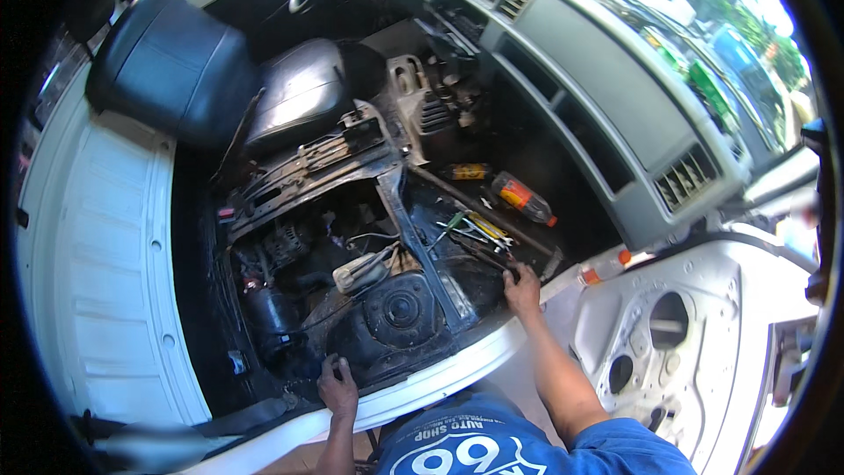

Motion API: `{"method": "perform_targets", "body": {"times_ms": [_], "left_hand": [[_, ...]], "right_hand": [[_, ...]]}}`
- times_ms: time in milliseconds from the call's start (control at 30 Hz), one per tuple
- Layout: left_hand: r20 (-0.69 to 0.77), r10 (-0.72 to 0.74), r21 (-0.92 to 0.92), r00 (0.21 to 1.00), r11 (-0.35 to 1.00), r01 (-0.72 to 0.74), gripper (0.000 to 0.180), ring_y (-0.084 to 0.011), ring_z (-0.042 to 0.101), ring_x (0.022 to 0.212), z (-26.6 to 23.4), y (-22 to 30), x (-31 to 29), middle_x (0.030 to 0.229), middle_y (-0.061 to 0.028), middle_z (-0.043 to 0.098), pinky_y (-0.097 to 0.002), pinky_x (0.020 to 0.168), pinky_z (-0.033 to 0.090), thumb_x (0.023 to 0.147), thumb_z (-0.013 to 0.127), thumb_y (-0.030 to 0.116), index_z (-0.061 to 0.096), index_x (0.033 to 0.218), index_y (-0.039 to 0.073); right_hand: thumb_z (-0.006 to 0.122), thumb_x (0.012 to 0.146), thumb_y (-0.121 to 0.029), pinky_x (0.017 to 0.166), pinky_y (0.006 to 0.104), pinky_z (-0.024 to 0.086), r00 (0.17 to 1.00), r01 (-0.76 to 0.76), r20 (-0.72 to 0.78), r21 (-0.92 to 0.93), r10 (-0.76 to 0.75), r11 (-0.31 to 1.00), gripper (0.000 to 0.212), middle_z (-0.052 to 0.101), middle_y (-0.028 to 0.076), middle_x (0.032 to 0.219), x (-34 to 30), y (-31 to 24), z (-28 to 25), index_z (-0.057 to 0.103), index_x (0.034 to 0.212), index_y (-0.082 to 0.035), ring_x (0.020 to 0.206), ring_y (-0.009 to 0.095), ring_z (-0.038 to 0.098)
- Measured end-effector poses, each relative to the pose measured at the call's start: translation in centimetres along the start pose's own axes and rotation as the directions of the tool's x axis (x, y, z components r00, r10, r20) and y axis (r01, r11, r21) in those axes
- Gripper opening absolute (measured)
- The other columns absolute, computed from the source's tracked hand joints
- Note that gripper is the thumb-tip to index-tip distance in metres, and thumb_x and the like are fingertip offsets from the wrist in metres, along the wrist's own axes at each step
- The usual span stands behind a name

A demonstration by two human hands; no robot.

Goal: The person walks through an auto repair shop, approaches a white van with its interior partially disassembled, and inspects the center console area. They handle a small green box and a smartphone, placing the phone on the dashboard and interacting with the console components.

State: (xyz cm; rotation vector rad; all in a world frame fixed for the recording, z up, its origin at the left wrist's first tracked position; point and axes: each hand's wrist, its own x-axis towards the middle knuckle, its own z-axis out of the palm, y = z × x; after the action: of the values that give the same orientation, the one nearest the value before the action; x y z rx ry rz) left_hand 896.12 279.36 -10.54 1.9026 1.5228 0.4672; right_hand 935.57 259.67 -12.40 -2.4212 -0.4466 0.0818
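Yellow and bare-metal hand tools [489,230] lie beside the open engine compartment [415,242], just ahead and left of the nearer right hand [522,288], long axes slanting towards it; whether its bent fingers grip one cannot be told. Left hand [338,384]: fingers curled, hold unclear, at the compartment's near edge. Containers: compartment, with engine parts [286,242]; orange-capped plastic bottle [523,198], on its side beyond the tools.

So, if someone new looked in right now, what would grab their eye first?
Probably the open bay in the cab floor, mid-picture, with a pale container among the dark parts inside. Next, the shiny black seat at upper left. Then the loose tools right of the bay, near the person's right hand, with an orange-labelled bottle lying just beyond them.
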Motion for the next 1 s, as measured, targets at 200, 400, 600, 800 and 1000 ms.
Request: {"method": "perform_targets", "body": {"times_ms": [200, 400, 600, 800, 1000], "left_hand": [[-0.043, -0.027, 0.261, 0.999, 0.965, 0.037, 0.045, -0.037, 0.07, 0.094, 0.8, 0.5, -0.1, 0.096, -0.0147, 0.075, -0.0474, 0.092, 0.052, 0.096, 0.063, 0.046, 0.068, 0.124, 0.011], [-0.082, -0.154, 0.306, 0.985, 0.937, 0.172, 0.037, -0.0401, 0.068, 0.1, 0.9, 1.3, 0.1, 0.103, -0.0202, 0.073, -0.0487, 0.091, 0.054, 0.097, 0.063, 0.039, 0.068, 0.119, 0.009], [-0.113, -0.076, 0.254, 0.991, 0.962, 0.102, 0.038, -0.039, 0.068, 0.102, 0.8, 0.1, -0.5, 0.105, -0.0214, 0.073, -0.0464, 0.093, 0.054, 0.096, 0.062, 0.038, 0.068, 0.118, 0.008], [-0.097, -0.118, 0.269, 0.988, 0.953, 0.14, 0.05, -0.0358, 0.066, 0.112, 2.1, -1.0, -0.8, 0.111, -0.0198, 0.072, -0.0479, 0.096, 0.054, 0.099, 0.053, 0.049, 0.061, 0.131, 0.011], [0.012, -0.135, -0.064, 0.991, 0.989, 0.136, 0.052, -0.0391, 0.067, 0.11, 1.4, -1.6, -1.3, 0.119, -0.0211, 0.069, -0.0502, 0.095, 0.054, 0.098, 0.056, 0.047, 0.058, 0.138, 0.014]], "right_hand": [[0.079, 0.081, -0.019, 0.106, 0.044, 0.046, 0.971, 0.104, 0.208, 0.06, -0.115, 0.993, 0.056, 0.061, 0.024, 0.133, 17.5, 4.2, 12.7, 0.06, 0.131, 0.0, 0.123, 0.04, 0.058], [0.08, 0.084, -0.036, 0.098, 0.0536, 0.049, 0.9, 0.353, 0.375, -0.326, -0.223, 0.877, 0.067, 0.066, 0.025, 0.122, 26.2, 8.3, 21.1, 0.055, 0.139, -0.007, 0.115, 0.045, 0.062], [0.062, 0.098, -0.019, 0.107, 0.0494, 0.045, 0.841, 0.473, 0.421, -0.265, -0.34, 0.84, 0.053, 0.06, 0.03, 0.135, 25.0, 4.1, 14.2, 0.049, 0.144, 0.004, 0.128, 0.045, 0.056], [0.067, 0.098, -0.026, 0.107, 0.043, 0.043, 0.651, 0.448, 0.548, 0.281, -0.525, 0.849, 0.058, 0.062, 0.026, 0.132, 16.3, -11.2, -1.5, 0.049, 0.143, 0.005, 0.125, 0.038, 0.057], [0.07, 0.094, -0.028, 0.079, 0.035, 0.044, -0.084, 0.389, 0.798, 0.578, -0.597, 0.717, 0.048, 0.064, 0.01, 0.104, -2.9, -28.4, -12.8, 0.06, 0.132, 0.0, 0.094, 0.019, 0.059]]}}
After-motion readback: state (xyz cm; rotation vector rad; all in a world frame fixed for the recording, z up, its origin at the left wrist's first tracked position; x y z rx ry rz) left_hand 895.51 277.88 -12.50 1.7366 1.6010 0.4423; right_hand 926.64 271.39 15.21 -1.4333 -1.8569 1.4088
